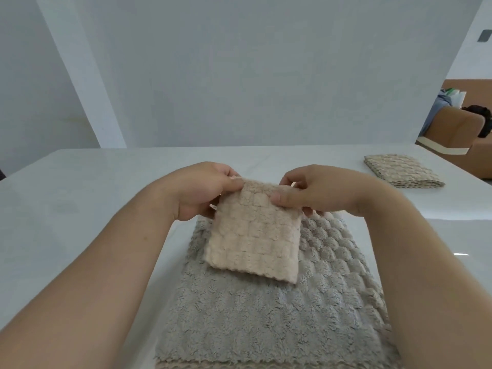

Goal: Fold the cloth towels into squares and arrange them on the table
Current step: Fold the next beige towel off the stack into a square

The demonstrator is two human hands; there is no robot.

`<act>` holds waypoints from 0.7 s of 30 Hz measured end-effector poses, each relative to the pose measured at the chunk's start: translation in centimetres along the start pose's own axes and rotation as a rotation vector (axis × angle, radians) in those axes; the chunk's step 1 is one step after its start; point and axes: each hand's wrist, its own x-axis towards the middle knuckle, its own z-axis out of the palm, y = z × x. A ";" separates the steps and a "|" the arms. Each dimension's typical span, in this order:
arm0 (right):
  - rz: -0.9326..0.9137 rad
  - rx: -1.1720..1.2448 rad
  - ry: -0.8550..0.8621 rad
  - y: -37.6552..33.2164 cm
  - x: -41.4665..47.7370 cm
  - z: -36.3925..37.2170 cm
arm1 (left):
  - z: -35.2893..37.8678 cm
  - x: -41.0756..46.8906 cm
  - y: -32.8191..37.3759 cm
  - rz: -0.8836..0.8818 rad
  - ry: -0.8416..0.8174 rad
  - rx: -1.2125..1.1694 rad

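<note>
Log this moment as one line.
left hand, right hand: pinch beige towel top corners | grey towel: flat underneath | folded towel: far right on table

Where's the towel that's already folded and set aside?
In the head view, the folded towel lies flat at the far right of the table, apart from the beige towel gripped by the left hand and right hand over the grey towel.

Wall: we face a plain, pale grey wall panel (253,75), evenly lit.
Left side: we see a white slanted band (80,89) crossing a darker grey surface.
Table: we look down on a glossy white table (66,195); a small glint shows near its right edge.
Right opening: we make out a brown armchair (458,129) with cream trim and a dark bag (479,115) on it.
Upper right: we spot a small grey wall plate (484,36).
</note>
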 end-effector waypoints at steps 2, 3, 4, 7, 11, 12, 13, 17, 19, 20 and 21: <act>-0.061 0.090 -0.008 0.1 -0.5 -0.6 | 0.0 -0.1 0.4 0.054 0.101 -0.076; -0.093 0.136 -0.005 0.0 -0.7 -0.8 | 0.0 -0.1 0.6 0.091 0.162 -0.114; -0.129 0.184 -0.005 -0.2 -0.9 -1.0 | -0.1 0.1 0.6 0.138 0.232 -0.140; -0.261 0.354 -0.016 -0.8 -1.4 -1.3 | -0.4 0.5 0.5 0.339 0.454 -0.094; -0.380 0.475 -0.041 -1.2 -1.8 -1.5 | -0.5 0.6 0.4 0.531 0.611 -0.053; -0.379 0.472 -0.048 -1.2 -1.9 -1.6 | -0.5 0.5 0.4 0.565 0.627 -0.050; -0.368 0.457 -0.047 -1.2 -1.9 -1.6 | -0.6 0.4 0.4 0.594 0.641 -0.056; -0.298 0.392 -0.003 -1.5 -1.6 -1.1 | -0.9 0.4 -0.1 0.614 0.634 -0.137; -0.269 0.372 0.020 -2.0 -1.4 -0.6 | -1.0 0.4 -0.2 0.603 0.643 -0.139; -0.254 0.382 0.036 -2.2 -1.3 -0.4 | -1.0 0.4 -0.2 0.607 0.653 -0.136; -0.239 0.403 0.052 -2.3 -1.1 -0.2 | -1.1 0.4 -0.1 0.614 0.667 -0.135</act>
